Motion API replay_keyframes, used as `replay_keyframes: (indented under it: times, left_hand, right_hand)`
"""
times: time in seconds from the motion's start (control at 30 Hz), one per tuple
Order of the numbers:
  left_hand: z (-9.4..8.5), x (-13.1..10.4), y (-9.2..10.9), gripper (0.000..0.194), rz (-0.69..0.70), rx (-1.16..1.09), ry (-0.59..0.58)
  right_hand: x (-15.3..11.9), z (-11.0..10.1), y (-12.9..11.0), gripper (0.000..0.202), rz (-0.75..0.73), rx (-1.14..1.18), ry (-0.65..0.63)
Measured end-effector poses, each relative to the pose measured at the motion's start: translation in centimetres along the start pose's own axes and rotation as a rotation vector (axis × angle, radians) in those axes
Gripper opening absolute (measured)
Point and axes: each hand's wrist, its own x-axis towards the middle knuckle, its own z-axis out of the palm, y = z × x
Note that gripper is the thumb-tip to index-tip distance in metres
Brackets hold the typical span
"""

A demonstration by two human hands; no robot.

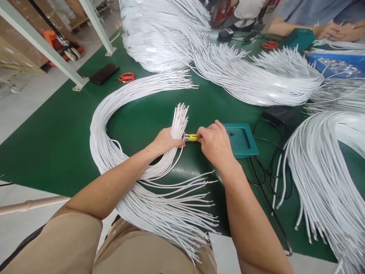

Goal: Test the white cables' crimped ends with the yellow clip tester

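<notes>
The left hand (pixel 164 143) grasps light-looking white wires (pixel 178 123), probably springy and slippery, best held just below their tips, while the right hand (pixel 216 144) pinches a yellow tool (pixel 192 137).

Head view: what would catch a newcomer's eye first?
Probably the white wires, heaped at the back of the green table and curving on both sides. Next, near the centre, the left hand grips a wire bundle, while the right hand holds a small yellow tool beside it.
</notes>
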Motion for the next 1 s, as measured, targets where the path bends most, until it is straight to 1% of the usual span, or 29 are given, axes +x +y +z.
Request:
replay_keyframes:
  times: [0.07,0.1,0.2,0.27,0.37,0.43,0.5,0.53,0.6,0.67,0.73,0.77,0.8,0.87,0.97,1.0]
  left_hand:
    - [0.0,0.0,0.1,0.039,0.006,0.005,-0.008]
    - [0.0,-0.1,0.1,0.039,0.007,-0.010,-0.014]
    - [-0.1,0.0,-0.2,0.039,0.005,-0.117,-0.050]
    - [-0.4,-0.1,-0.4,0.039,-0.005,-0.184,-0.074]
    - [-0.8,-0.3,-0.3,0.038,-0.019,-0.238,-0.084]
    - [-1.0,-0.6,0.0,0.038,-0.015,-0.287,-0.080]
    - [-1.1,-0.9,0.3,0.041,-0.004,-0.342,-0.077]
    - [-1.1,-1.0,0.4,0.043,0.000,-0.370,-0.076]
    - [-1.1,-1.2,0.5,0.048,0.006,-0.427,-0.072]
    - [-1.1,-1.3,0.5,0.053,0.017,-0.487,-0.063]
    - [-1.2,-1.3,0.5,0.055,0.021,-0.530,-0.070]
    - [-1.2,-1.3,0.4,0.054,0.021,-0.546,-0.075]
    - [-1.3,-1.3,0.4,0.053,0.016,-0.554,-0.082]
    - [-1.4,-1.3,0.4,0.048,-0.006,-0.543,-0.084]
    - [-1.4,-1.3,0.5,0.043,-0.049,-0.522,-0.060]
    - [-1.3,-1.3,0.6,0.044,-0.060,-0.522,-0.058]
  right_hand:
    - [-0.1,-0.2,0.1,0.016,0.021,0.011,0.022]
    - [-0.2,-0.3,0.1,0.016,0.048,0.000,0.059]
    - [-0.6,-0.3,0.5,0.027,0.215,-0.096,0.202]
    - [-0.8,-0.1,0.9,0.035,0.286,-0.143,0.218]
    - [-0.9,0.2,1.2,0.037,0.288,-0.155,0.194]
    - [-0.8,0.0,1.1,0.035,0.280,-0.140,0.222]
    - [-0.7,-0.5,0.5,0.030,0.245,-0.059,0.253]
    - [-0.6,-0.8,0.0,0.027,0.207,0.016,0.251]
    - [-0.6,-1.5,-1.4,0.026,0.068,0.207,0.185]
    - [-0.6,-2.0,-3.1,0.028,-0.140,0.361,0.055]
    - [-0.8,-2.1,-4.8,0.025,-0.312,0.393,-0.055]
    - [-0.9,-2.0,-5.5,0.024,-0.357,0.371,-0.089]
    - [-1.1,-1.9,-6.1,0.023,-0.369,0.342,-0.114]
    - [-1.5,-1.8,-6.7,0.022,-0.302,0.351,-0.212]
    - [-1.8,-2.0,-6.4,0.020,-0.170,0.508,-0.414]
    - [-1.7,-2.2,-6.0,0.023,-0.130,0.559,-0.444]
